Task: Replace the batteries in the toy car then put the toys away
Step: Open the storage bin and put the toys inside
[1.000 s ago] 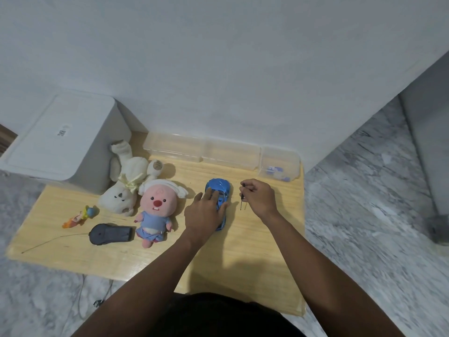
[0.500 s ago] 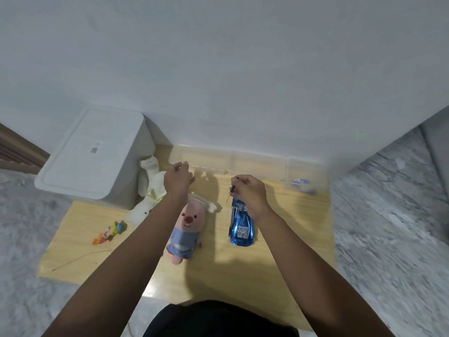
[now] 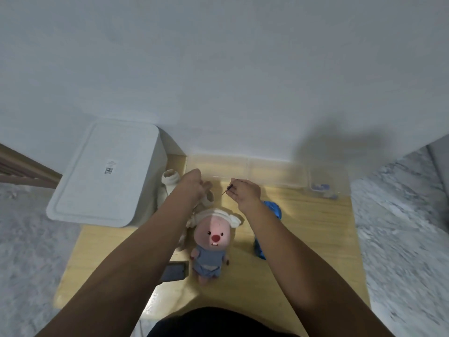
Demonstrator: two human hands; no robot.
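Right hand (image 3: 245,193) pinches a thin dark screwdriver (image 3: 228,189), grip clamped on it, raised over the far part of the light wooden tabletop (image 3: 315,239); the shiny blue toy car (image 3: 272,210) lies on the tabletop just below that wrist, mostly hidden by the forearm. Left hand (image 3: 192,184) reaches toward the clear plastic bins (image 3: 267,171) at the wall, fingers curled; can't tell if its grip holds anything. Pink plush in blue outfit (image 3: 212,242) lies between the forearms, white lidded box (image 3: 104,171) at left.

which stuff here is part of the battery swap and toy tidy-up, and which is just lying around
For the job: blue toy car, small screwdriver in the right hand, pink plush toy, white plush toy, left hand.
Lying about: white lidded bin, clear boxes, dark remote.
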